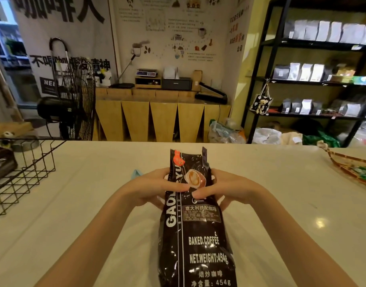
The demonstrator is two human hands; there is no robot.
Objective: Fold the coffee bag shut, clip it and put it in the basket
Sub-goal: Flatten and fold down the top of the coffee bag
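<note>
coffee bag (195, 220) centre frame, upright on counter (74, 214), left hand (155, 188) and right hand (223, 190) fingers pinching its upper part, likely to start the fold; wire basket (22, 175) waits at left edge.

Worktop (74, 204): pale, glossy, before me; a bright lamp reflection near its right edge.
Back wall (178, 38): light, covered with printed coffee diagrams and Chinese text; large black lettering on the left panel.
Wooden counter (161, 119): against that wall, front of tapered panels, beyond my worktop's far edge.
On counter: scale (147, 72), dark box (176, 83), black bag sealer (211, 96) at its right end.
Fan (74, 98): black, caged, standing off the far left corner.
Shelving (314, 79): black metal, right side, rows of white and grey pouches.
Window (4, 38): far left, daylight.
Floor: sacks and bags under the shelving.
</note>
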